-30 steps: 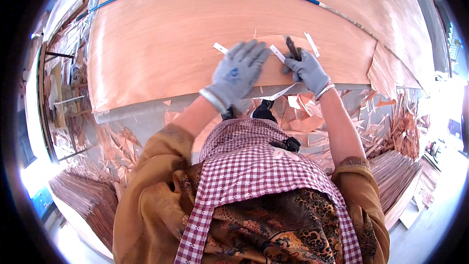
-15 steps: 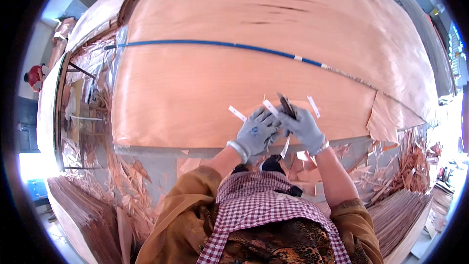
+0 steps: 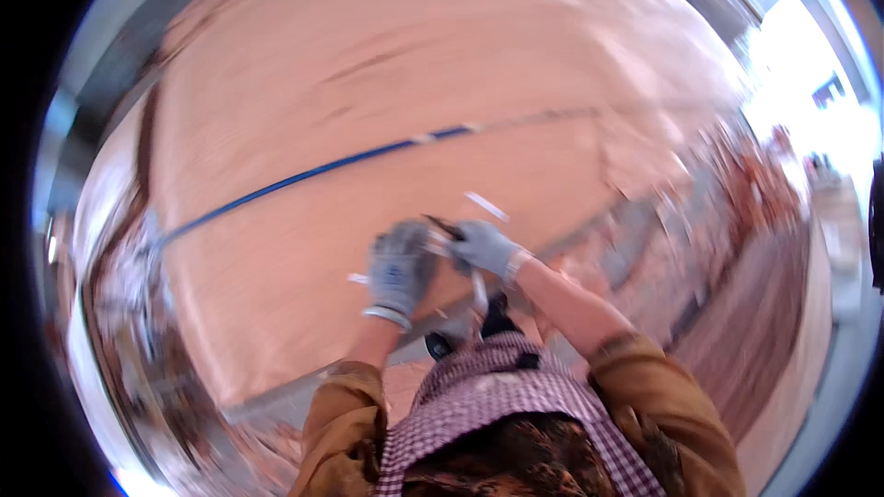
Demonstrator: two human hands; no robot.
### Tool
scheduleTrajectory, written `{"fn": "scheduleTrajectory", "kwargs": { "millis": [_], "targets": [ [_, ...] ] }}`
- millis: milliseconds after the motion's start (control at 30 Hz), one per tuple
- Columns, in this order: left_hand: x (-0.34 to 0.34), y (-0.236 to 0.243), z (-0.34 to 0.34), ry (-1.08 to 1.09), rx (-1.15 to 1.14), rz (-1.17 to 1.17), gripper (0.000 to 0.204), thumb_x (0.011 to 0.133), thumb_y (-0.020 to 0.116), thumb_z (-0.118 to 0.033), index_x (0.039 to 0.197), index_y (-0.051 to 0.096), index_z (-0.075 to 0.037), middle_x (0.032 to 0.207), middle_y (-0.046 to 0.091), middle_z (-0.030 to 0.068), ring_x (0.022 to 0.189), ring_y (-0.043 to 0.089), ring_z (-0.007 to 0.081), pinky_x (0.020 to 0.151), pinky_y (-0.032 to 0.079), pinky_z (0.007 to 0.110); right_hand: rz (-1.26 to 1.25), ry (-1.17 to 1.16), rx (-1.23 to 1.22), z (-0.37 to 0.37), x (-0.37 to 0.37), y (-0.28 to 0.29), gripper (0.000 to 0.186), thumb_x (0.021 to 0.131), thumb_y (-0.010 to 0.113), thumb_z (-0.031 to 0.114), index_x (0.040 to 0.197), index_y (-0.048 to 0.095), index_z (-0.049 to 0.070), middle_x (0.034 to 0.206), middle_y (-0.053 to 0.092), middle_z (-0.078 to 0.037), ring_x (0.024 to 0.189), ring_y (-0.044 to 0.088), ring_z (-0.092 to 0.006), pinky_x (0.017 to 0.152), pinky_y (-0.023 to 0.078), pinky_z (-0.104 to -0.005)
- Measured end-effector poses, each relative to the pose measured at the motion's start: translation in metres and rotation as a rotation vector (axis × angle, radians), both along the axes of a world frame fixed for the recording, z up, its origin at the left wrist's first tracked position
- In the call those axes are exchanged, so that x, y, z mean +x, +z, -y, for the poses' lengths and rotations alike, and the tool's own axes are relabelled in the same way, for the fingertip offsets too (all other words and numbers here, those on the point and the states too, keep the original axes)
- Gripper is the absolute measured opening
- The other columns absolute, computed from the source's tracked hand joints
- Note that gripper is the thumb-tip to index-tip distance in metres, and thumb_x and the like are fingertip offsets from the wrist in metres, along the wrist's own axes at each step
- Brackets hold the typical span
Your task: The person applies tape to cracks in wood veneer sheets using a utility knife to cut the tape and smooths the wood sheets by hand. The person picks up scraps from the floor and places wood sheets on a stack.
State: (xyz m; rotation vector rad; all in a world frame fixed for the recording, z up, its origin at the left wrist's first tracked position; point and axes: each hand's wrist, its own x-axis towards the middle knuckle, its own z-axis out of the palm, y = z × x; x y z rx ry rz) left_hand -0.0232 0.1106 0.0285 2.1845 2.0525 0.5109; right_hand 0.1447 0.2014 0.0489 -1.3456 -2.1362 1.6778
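Observation:
Both my hands wear grey gloves and meet low over a wide sheet of reddish wood veneer (image 3: 304, 294). My right hand (image 3: 488, 248) is closed around a dark knife-like tool (image 3: 443, 225), its tip pointing left. My left hand (image 3: 401, 269) is close beside it, back of the glove up; motion blurs its fingers, so its grip is unclear. Between the hands a pale strip (image 3: 440, 242) shows partly, and a longer white strip (image 3: 479, 291) hangs below my right hand. One short white strip (image 3: 486, 206) lies on the veneer beyond my right hand.
A blue pole (image 3: 341, 164) with pale bands lies slantwise across the sheet. Torn veneer scraps (image 3: 635, 262) litter the area past its near edge. At the right stands a veneer stack (image 3: 737, 331). Another small white strip (image 3: 358, 278) shows left of my left hand.
The whole view has turned and blurred, so the pole and sheet edge now slant. My hands appear further left and slightly lower; the dark tool stays in my right hand.

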Motion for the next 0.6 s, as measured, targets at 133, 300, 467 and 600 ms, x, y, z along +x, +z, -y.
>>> {"fn": "scheduleTrajectory", "kwargs": {
  "millis": [133,300,467,600],
  "targets": [
    [-0.001,-0.003,-0.004,-0.087,0.054,-0.152,0.045,0.086,0.052,-0.032,0.126,0.054,-0.012,0.133,0.048,0.0108,0.122,0.044,0.0302,0.102,0.031,0.048,-0.03,0.006,-0.195,0.035,0.019,0.03,0.021,0.085,0.059,0.017,0.09,0.059,-0.003,0.067,0.064,-0.007,0.053,0.061,-0.0146,0.05,0.051,-0.0279],
    [0.016,0.015,-0.003,-0.145,-0.018,-0.133,0.046,0.088,0.049,-0.033,0.129,0.051,-0.012,0.136,0.044,0.0157,0.125,0.041,0.0342,0.104,0.029,0.048,-0.283,-0.159,-0.197,0.078,0.132,0.055,0.018,0.085,0.063,0.017,0.091,0.06,0.0,0.082,0.064,-0.004,0.066,0.061,-0.0125,0.059,0.049,-0.0249],
    [0.043,0.037,0.032,-0.34,0.08,-0.16,0.068,0.077,0.061,-0.048,0.129,0.05,-0.005,0.138,0.042,0.0164,0.125,0.039,0.036,0.103,0.027,0.052,-0.59,-0.804,-0.257,0.092,0.275,0.106,0.025,0.085,0.066,0.016,0.103,0.061,-0.001,0.09,0.063,-0.004,0.072,0.058,-0.0097,0.063,0.045,-0.0223],
    [0.051,0.033,0.027,-0.416,-0.013,-0.138,0.074,0.073,0.065,-0.052,0.127,0.051,-0.004,0.132,0.048,0.0181,0.121,0.044,0.0358,0.103,0.03,0.05,-0.422,-0.49,-0.181,0.078,0.326,0.136,0.028,0.085,0.066,0.01,0.11,0.058,0.0,0.087,0.063,-0.003,0.072,0.058,-0.0082,0.063,0.046,-0.0222]
  ]
}}
